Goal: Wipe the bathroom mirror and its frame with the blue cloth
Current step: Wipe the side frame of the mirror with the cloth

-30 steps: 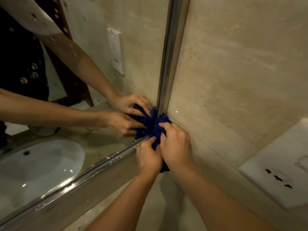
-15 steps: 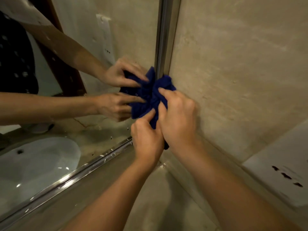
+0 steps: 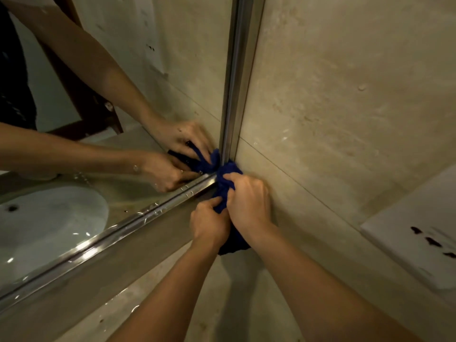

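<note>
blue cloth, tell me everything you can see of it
The blue cloth is dark blue, soft and bunched into folds. It is pressed into the bottom right corner of the mirror frame. The left hand and right hand both grip it, a loose end hangs below them, and the mirror reflects it.

No text, label or number can be read; the dark marks on the white plate are too blurred.

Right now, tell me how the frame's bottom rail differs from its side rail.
The bottom rail runs slantwise toward lower left; the side rail stands upright. The bottom rail carries water droplets and bright glints; the side rail looks dry and duller. Both are silvery metal, meeting under the cloth.
</note>
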